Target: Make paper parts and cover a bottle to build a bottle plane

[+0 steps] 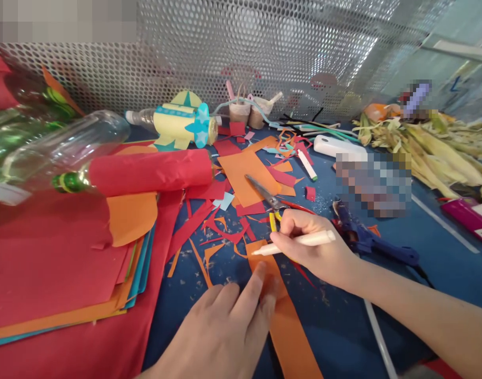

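Observation:
A long orange paper strip [294, 326] lies on the blue table, running from the centre down to the front edge. My left hand [228, 321] rests on its upper part with the fingers spread and pressing it flat. In my right hand [315, 247] is a white marker [310, 239], pinched between thumb and fingers, its tip at the strip's far end. Scissors [264, 190] with red and yellow handles lie just beyond my right hand, partly over an orange sheet [243, 179]. Red and orange paper scraps [217, 252] surround the strip's far end.
Left, a red-wrapped bottle [151, 171] lies on stacked coloured paper [59, 252], near clear bottles [67, 142]. A yellow-and-blue decorated bottle [177, 123] lies behind. Rightward are a blue glue gun [371, 239], a white marker with green end [307, 165] and dried husks [442, 147].

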A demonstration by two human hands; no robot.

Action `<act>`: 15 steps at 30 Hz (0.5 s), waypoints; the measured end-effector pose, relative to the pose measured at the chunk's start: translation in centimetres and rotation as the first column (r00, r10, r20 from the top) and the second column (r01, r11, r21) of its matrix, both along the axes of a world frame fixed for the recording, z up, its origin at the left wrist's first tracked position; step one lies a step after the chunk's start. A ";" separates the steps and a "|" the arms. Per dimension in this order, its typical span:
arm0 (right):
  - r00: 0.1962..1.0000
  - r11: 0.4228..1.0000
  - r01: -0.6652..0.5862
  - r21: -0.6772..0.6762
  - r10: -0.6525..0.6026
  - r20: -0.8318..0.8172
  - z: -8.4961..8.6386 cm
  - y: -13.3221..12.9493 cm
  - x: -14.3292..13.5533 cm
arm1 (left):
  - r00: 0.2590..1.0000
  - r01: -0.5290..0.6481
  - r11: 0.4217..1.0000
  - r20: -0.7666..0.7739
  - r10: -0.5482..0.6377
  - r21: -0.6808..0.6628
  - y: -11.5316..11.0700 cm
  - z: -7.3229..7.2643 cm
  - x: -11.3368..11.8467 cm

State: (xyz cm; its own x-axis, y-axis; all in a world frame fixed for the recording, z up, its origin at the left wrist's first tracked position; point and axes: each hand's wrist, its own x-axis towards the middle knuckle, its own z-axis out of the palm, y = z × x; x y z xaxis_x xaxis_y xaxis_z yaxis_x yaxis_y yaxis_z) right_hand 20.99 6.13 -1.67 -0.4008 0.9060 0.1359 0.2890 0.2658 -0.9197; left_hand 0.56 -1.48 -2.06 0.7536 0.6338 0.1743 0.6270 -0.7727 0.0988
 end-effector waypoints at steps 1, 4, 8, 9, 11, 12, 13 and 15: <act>1.000 1.000 0.001 -0.004 -0.001 0.012 -0.1 0.0 0.1 | 1.000 -0.002 1.000 0.004 0.002 -0.017 0.0 0.1 0.0; 0.999 1.000 -0.004 0.005 0.004 0.037 -0.1 -0.1 0.2 | 1.000 0.003 1.000 -0.024 -0.003 -0.025 0.1 0.2 0.1; 0.998 0.999 -0.006 0.032 0.004 0.058 0.1 -0.2 0.1 | 0.997 0.024 1.000 -0.076 -0.023 0.006 0.1 0.3 0.2; 0.998 0.999 -0.006 0.033 0.004 0.065 0.1 -0.2 0.1 | 0.997 0.033 0.999 -0.076 -0.032 0.008 0.1 0.2 0.1; 0.997 0.999 -0.006 0.032 0.003 0.081 0.2 -0.2 0.0 | 0.997 0.044 0.999 -0.065 -0.044 0.005 0.0 0.1 0.0; 0.996 1.000 -0.007 0.030 0.004 0.088 0.3 -0.2 -0.1 | 0.997 0.045 0.999 -0.058 -0.045 0.002 0.0 0.1 -0.1; 0.995 1.000 -0.008 0.028 0.005 0.097 0.3 -0.2 -0.1 | 0.998 0.044 0.999 -0.054 -0.044 0.000 0.0 0.0 -0.1; 0.993 1.000 -0.009 0.024 0.006 0.115 0.3 -0.2 -0.1 | 0.998 0.042 0.999 -0.053 -0.042 0.004 0.0 -0.1 -0.2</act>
